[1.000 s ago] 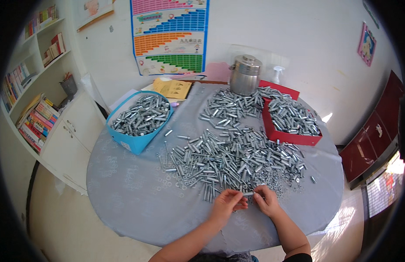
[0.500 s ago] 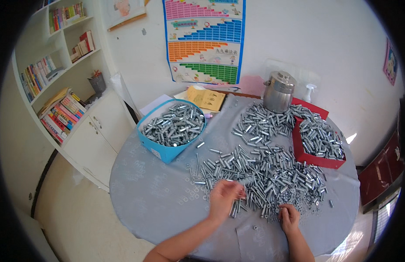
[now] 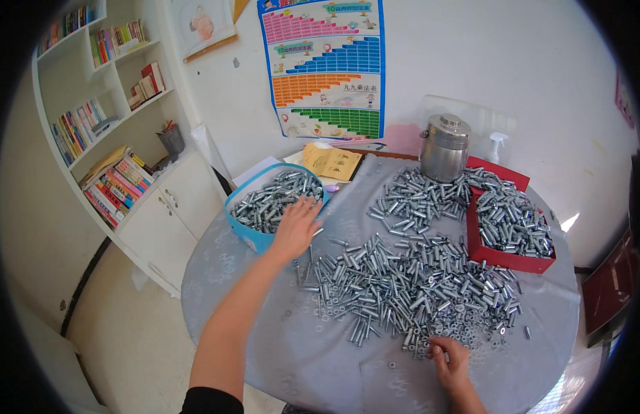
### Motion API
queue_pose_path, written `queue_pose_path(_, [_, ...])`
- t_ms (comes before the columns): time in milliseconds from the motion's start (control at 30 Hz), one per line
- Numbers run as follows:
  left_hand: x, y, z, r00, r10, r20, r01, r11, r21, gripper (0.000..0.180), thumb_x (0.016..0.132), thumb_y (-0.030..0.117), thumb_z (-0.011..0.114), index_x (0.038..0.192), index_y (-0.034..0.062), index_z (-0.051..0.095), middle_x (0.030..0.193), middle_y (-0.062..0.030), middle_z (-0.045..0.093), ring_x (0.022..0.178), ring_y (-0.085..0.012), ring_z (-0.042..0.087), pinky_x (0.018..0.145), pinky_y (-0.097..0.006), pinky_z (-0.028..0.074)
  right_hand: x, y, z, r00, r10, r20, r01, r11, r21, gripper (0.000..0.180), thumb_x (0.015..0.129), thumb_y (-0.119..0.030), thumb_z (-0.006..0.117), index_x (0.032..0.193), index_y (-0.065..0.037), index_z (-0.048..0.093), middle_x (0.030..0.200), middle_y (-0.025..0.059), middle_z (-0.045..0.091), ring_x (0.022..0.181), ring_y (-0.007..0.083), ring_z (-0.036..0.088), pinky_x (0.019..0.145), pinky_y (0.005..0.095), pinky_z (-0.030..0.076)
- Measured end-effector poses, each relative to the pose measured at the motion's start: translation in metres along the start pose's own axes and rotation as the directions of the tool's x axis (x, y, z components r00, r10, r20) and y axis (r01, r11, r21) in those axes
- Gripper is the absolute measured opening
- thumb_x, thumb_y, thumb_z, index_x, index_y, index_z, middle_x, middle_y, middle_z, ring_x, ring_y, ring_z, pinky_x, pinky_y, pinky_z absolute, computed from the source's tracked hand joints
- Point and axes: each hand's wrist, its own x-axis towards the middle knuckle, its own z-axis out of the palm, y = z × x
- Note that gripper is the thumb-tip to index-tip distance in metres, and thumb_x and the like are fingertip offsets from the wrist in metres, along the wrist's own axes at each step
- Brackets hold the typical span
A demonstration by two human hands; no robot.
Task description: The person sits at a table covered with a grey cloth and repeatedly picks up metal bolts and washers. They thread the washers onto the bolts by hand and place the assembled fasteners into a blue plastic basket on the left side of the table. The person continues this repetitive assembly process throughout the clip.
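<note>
Left hand (image 3: 297,228) moves from the loose heap to the blue box (image 3: 256,240) compared with half a second ago; right hand (image 3: 450,360) stays low, well right of and nearer the wearer than the box.

Left hand: fingers spread wide over the right rim of the blue box, back of hand up; no piece seen gripped. Right hand: fingers curled at small washers (image 3: 458,321); cannot tell whether anything is pinched.

Progress, judged: blue box about full of metal bolts (image 3: 265,200), piled near its rim. Much remains out: a broad loose heap (image 3: 403,283) of bolts and sleeves, right of the blue box on the grey tabletop (image 3: 223,290), washers along its near edge.

Farther right of the blue box: red box (image 3: 517,262), also heaped; second pile (image 3: 420,196); steel canister (image 3: 444,148). Just beyond the blue box: yellow booklet (image 3: 332,162).

Obstruction: left hand and forearm hide the blue box's near right corner; stray pieces lie just beside that corner.
</note>
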Motion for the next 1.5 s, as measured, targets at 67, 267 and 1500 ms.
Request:
queue_pose_path(67, [0.003, -0.002, 0.017, 0.963, -0.109, 0.246, 0.091, 0.992, 0.084, 0.048, 0.092, 0.037, 0.036, 0.131, 0.009, 0.04, 0.14, -0.0113, 0.031, 0.13, -0.0292, 0.027, 0.104, -0.049, 0.021, -0.001, -0.001, 0.0, 1.0, -0.024, 0.002, 0.024, 0.999, 0.037, 0.013, 0.086, -0.004, 0.051, 0.095, 0.001, 0.059, 0.07, 0.0089, 0.061, 0.058, 0.014, 0.059, 0.056, 0.0255, 0.048])
queue_pose_path(267, [0.039, -0.023, 0.015, 0.876, -0.297, 0.381, 0.235, 0.951, 0.201, 0.045, 0.093, 0.041, 0.031, 0.133, 0.0228, 0.039, 0.146, -0.0097, 0.016, 0.131, -0.0268, 0.025, 0.102, -0.053, 0.021, 0.004, -0.019, -0.014, 0.993, 0.116, 0.012, -0.114, 0.947, 0.301, 0.021, 0.09, -0.014, 0.047, 0.1, 0.002, 0.056, 0.073, 0.0096, 0.061, 0.064, 0.0141, 0.059, 0.058, 0.0254, 0.047])
queue_pose_path(1500, [0.044, -0.107, 0.041, 0.887, -0.44, 0.14, 0.321, 0.805, 0.5, 0.043, 0.086, 0.031, 0.052, 0.128, 0.0241, 0.044, 0.143, -0.0089, 0.025, 0.128, -0.0374, 0.026, 0.1, -0.059, 0.017, 0.051, -0.048, -0.004, 0.949, 0.189, 0.252, -0.208, 0.977, 0.05, 0.02, 0.083, -0.003, 0.056, 0.103, -0.002, 0.059, 0.088, 0.0084, 0.063, 0.08, 0.016, 0.061, 0.068, 0.0268, 0.049])
